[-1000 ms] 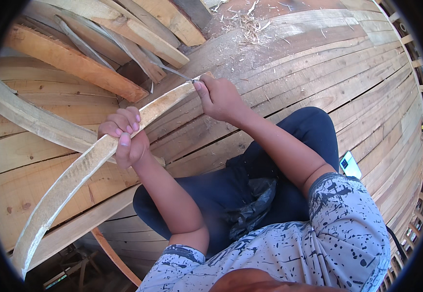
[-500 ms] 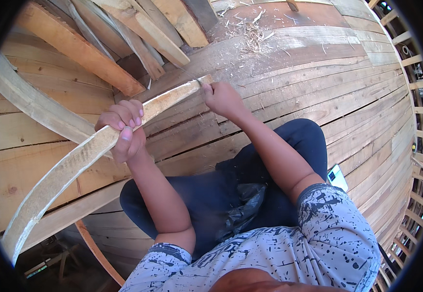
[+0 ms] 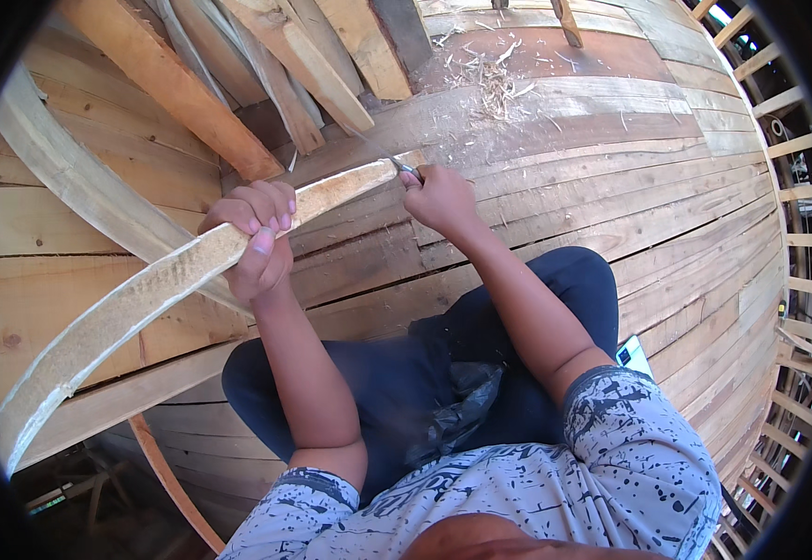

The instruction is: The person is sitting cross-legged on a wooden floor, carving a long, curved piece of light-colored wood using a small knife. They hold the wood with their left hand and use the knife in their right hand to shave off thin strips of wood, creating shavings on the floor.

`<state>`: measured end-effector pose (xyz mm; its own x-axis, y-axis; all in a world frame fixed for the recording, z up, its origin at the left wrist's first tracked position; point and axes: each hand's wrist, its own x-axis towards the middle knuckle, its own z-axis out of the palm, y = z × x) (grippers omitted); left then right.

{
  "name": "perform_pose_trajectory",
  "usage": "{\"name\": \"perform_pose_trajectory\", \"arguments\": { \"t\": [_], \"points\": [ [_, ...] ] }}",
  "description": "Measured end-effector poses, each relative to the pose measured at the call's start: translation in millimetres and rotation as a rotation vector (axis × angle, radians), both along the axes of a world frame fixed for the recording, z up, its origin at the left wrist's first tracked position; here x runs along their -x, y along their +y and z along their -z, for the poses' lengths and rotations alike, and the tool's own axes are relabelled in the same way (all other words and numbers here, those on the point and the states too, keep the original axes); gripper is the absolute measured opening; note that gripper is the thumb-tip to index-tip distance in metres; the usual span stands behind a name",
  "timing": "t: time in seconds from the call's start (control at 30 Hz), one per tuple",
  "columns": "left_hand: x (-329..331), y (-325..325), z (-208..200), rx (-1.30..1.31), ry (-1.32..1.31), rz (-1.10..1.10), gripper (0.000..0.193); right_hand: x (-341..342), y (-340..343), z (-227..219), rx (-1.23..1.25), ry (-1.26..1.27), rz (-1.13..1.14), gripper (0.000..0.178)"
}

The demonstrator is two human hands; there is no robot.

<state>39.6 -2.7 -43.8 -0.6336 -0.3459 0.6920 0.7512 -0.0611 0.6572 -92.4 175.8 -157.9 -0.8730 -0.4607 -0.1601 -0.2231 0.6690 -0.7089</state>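
A long curved wooden strip [image 3: 149, 297] runs from the lower left up to the middle, its pale edges freshly bare. My left hand [image 3: 255, 229] is closed around it, fingers over the top and thumb on the near side. Close to the strip's far tip, my right hand [image 3: 443, 199] is closed on what looks like a knife [image 3: 406, 169]. The thin blade lies at the strip's tip; most of the handle is hidden in my fist.
Wood shavings [image 3: 497, 89] lie scattered over the planking [image 3: 565, 201]. Several timbers [image 3: 177, 89] lean at the upper left, near a broad curved beam [image 3: 79, 177]. A phone [image 3: 634, 355] rests beside my right knee. A dark gap [image 3: 89, 499] drops away at lower left.
My left hand sits slightly farther right and higher in the picture. The knife in my right hand shows more clearly at the strip's tip. The whole view has shifted a little.
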Motion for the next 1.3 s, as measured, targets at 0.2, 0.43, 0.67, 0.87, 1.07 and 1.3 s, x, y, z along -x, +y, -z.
{"name": "perform_pose_trajectory", "arguments": {
  "t": [0.2,0.43,0.67,0.87,1.07,1.3],
  "points": [
    [-3.4,-7.8,2.7,0.005,0.005,0.029,0.016,-6.1,-5.7,-24.5,-0.162,0.163,0.013,0.026],
    [-2.4,-2.5,-2.9,0.061,-0.035,0.057,0.013,-0.1,-1.8,-22.2,0.028,0.277,-0.035,0.026],
    [-2.4,-3.0,-3.2,0.046,-0.031,0.039,0.013,0.7,-5.6,-9.5,0.027,0.092,-0.010,0.035],
    [0.4,5.0,-7.1,0.048,-0.043,0.000,0.013,-9.1,-6.4,-21.5,0.098,0.115,-0.076,0.038],
    [-4.2,15.3,-21.9,0.114,-0.083,0.008,0.013,-14.8,-0.5,-26.7,0.108,0.062,-0.119,0.037],
    [1.4,16.1,-18.3,0.103,-0.002,0.051,0.016,-12.5,3.9,-25.7,0.030,-0.141,-0.081,0.040]
  ]
}}
